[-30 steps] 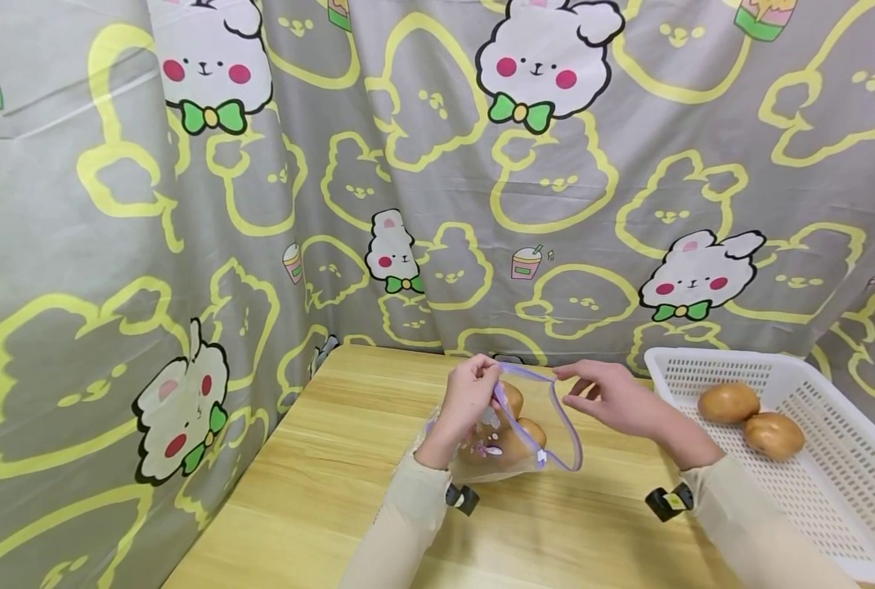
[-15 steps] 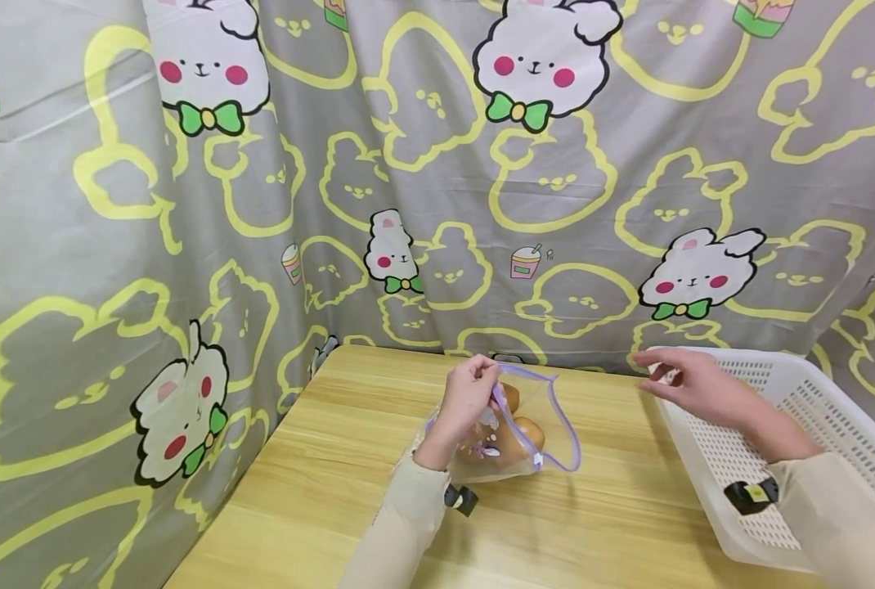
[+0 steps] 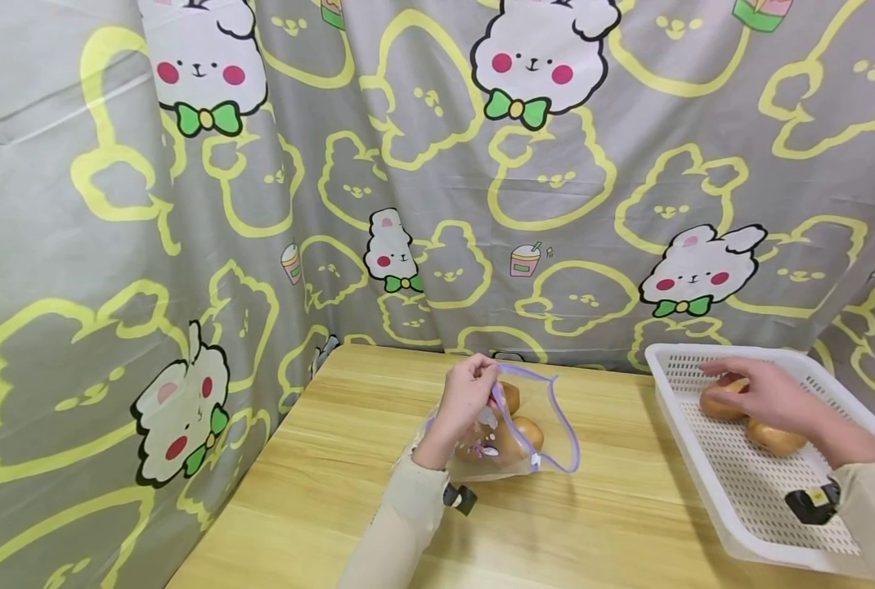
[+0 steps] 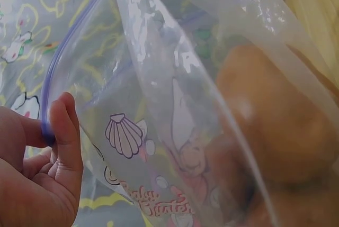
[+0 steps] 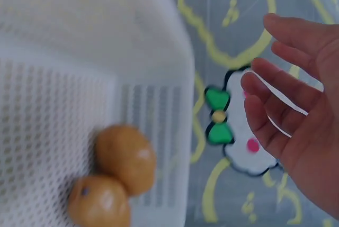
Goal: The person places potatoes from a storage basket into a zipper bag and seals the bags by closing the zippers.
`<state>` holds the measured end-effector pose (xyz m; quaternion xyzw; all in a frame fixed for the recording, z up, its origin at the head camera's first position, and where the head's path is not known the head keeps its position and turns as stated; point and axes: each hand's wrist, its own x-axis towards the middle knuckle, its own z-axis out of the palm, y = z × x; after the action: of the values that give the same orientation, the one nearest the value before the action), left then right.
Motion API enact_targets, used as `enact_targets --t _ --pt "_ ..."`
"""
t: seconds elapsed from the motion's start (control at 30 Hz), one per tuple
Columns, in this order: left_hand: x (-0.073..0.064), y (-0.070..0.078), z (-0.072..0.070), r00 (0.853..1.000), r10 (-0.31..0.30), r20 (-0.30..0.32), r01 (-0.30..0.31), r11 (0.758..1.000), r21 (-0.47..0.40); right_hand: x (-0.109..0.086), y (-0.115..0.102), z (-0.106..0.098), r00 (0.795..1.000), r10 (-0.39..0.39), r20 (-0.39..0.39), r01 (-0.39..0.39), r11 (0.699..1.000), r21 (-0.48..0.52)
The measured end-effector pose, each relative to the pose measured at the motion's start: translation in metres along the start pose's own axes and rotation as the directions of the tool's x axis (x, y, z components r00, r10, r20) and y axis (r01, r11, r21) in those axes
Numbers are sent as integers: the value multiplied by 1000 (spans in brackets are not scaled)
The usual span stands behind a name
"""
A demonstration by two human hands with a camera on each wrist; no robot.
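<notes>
behind the work, a patterned curtain [image 3: 423, 188] hangs to the back of the wood-grained counter [image 3: 614, 523]. on the right side stands the white basket [image 3: 791, 555]; left of it, well apart, the clear bag [image 3: 482, 466] leans on the counter, purple-edged mouth gaping toward the basket. that mouth is held up on one side only, so the loose edge could fold inward and block it.

the left hand [image 3: 468, 397] has a narrow grip, thumb and fingers pinching the purple edge. if that pinch slackens, the bag could slump or tip under its load. the right hand [image 3: 776, 397] hovers over the basket, its grip wide, fingers softly bent, holding nothing.

two potatoes [image 5: 126, 159] lie touching in the basket's far part; because they are round and smooth, a hasty grab at one could roll it away or knock its neighbour. at least two others show through the film, though i cannot tell whether more hide there. smallest, the slider [image 3: 536, 460] sits at the mouth's near edge, where something pushed in could snag.
</notes>
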<state>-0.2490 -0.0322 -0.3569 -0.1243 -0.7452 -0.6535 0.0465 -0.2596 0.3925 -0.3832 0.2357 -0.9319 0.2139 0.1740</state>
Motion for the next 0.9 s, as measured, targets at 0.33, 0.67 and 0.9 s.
enact_targets --t 0.33,0.67,0.9 --pt "-1 3 0 1000 -3 -6 3 1000 21 -23 52 1 990 97 98 -93 995 -44" --pt "4 -10 2 1000 -14 -11 14 1000 24 -40 88 7 945 249 211 -247 968 -39" --pt "15 -36 4 1000 -7 -14 7 1000 0 -49 100 11 920 342 193 -329 940 -93"
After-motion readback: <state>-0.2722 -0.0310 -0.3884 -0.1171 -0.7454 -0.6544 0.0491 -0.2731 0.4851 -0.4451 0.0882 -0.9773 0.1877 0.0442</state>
